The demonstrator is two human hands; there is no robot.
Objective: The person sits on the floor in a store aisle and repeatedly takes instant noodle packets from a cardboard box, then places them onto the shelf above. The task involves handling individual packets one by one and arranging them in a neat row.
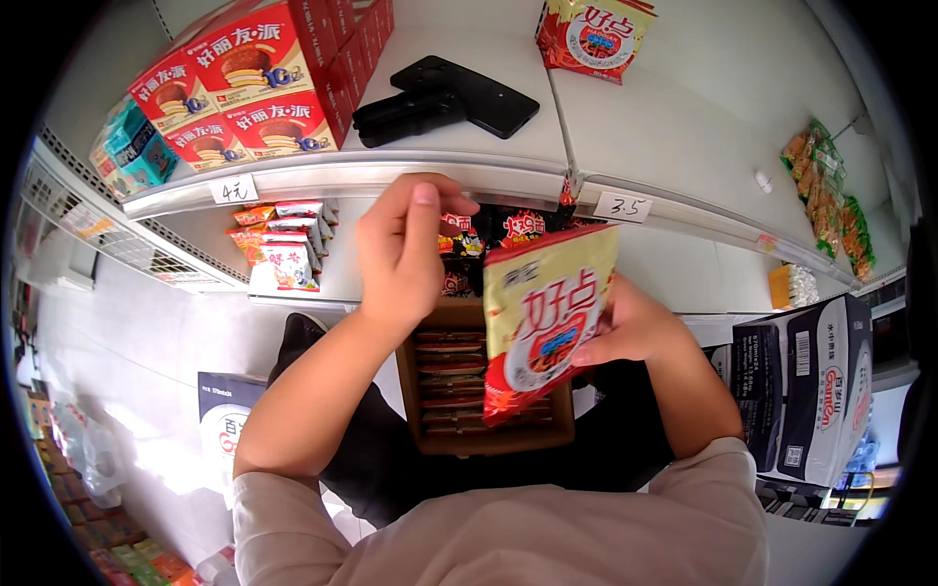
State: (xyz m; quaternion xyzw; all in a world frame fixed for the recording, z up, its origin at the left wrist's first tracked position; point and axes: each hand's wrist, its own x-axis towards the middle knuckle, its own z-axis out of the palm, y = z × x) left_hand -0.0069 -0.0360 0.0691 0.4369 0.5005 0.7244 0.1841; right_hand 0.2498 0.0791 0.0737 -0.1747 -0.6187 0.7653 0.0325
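My right hand (pixel 626 322) grips the lower right side of a red and yellow snack bag (pixel 549 322), which is tilted above an open cardboard box (pixel 566 436). Rows of packets (pixel 451 381) stand inside that box between my legs. Raised in front of the shelf edge, my left hand (pixel 407 242) holds nothing that I can see; its fingers are bent, and some are partly hidden. Another red and yellow snack bag (pixel 597 36) stands on the upper shelf. Black packets (pixel 524 227) with bright print sit on the lower shelf behind my hands.
Red pie boxes (pixel 256 73) are stacked on the upper shelf (pixel 469 168), beside a black phone (pixel 476 95) and a black handheld object (pixel 407 117). Small snack bags (pixel 289 245) stand on the lower shelf. Drink cartons (pixel 806 388) are stacked at the right; another carton (pixel 220 417) stands at the left.
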